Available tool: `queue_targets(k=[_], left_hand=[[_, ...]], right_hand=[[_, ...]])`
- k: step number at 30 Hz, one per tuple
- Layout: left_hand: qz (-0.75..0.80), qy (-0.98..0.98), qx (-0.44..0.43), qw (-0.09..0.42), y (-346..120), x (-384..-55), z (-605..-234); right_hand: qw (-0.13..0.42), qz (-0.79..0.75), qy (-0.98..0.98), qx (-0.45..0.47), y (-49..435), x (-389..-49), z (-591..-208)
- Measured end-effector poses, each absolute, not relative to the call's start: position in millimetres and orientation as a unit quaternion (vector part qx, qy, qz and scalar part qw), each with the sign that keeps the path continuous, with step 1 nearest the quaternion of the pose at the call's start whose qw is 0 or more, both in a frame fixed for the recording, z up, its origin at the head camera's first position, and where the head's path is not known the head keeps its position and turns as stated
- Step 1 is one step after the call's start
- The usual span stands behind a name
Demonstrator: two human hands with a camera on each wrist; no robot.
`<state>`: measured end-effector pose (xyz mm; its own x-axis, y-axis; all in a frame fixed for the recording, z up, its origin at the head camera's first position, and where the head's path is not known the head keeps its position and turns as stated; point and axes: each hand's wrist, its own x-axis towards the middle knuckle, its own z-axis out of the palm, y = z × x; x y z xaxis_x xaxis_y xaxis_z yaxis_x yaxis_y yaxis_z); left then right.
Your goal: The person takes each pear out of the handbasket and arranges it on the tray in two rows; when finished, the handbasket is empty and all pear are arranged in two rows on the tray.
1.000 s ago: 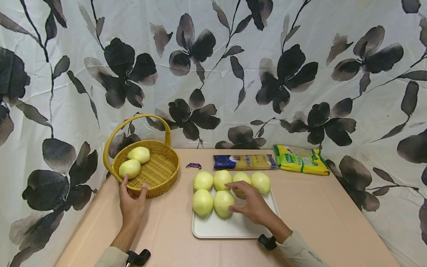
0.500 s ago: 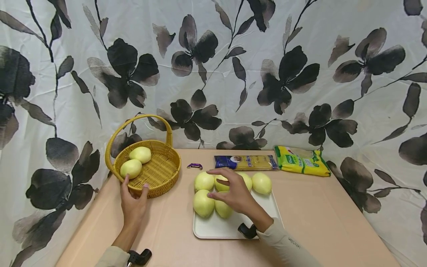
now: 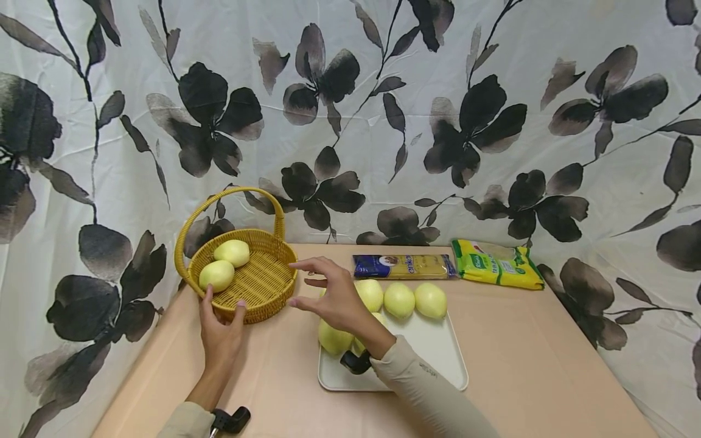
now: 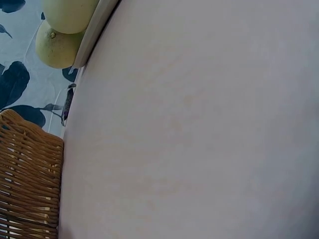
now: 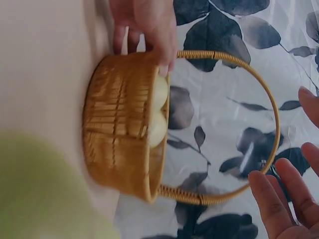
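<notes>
A yellow wicker basket (image 3: 268,304) with a tall arched handle stands at the left, two pale yellow-green, apple-like fruits (image 3: 217,276) inside it. My left hand (image 3: 221,334) grips its near rim; the right wrist view shows fingers against the wall and over the edge. My right hand (image 3: 336,298), with nothing in it, hangs between basket and tray, thumb and fingers spread apart toward the basket's right side. Behind and below it, several more such fruits (image 3: 399,300) sit on a white tray (image 3: 421,359), some partly hidden by the hand and wrist.
At the back of the table lie a blue-and-yellow pasta packet (image 3: 405,266) and a yellow-green bag (image 3: 497,264). A small wrapped candy (image 4: 69,102) lies between basket and tray, mostly hidden by my right hand in the head view. A floral cloth (image 3: 394,121) hangs behind.
My right hand has moved left across the tray, from over the fruits to near the basket, staying empty. My left hand keeps its place at the basket rim.
</notes>
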<state>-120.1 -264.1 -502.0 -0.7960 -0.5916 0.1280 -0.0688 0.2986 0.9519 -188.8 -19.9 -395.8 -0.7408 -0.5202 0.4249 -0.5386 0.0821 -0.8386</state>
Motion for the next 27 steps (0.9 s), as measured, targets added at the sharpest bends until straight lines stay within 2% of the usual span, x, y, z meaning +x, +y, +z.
queue_targets(k=[14, 27], left_hand=[[-0.552, -0.77, 0.216, 0.234, -265, -122, -503], [-0.549, -0.771, 0.221, 0.237, -267, -123, -503]], right_hand=[[0.012, 0.573, -0.733, 0.365, -112, -207, -393], [-0.037, 0.601, -0.729, 0.325, -184, -237, -432]])
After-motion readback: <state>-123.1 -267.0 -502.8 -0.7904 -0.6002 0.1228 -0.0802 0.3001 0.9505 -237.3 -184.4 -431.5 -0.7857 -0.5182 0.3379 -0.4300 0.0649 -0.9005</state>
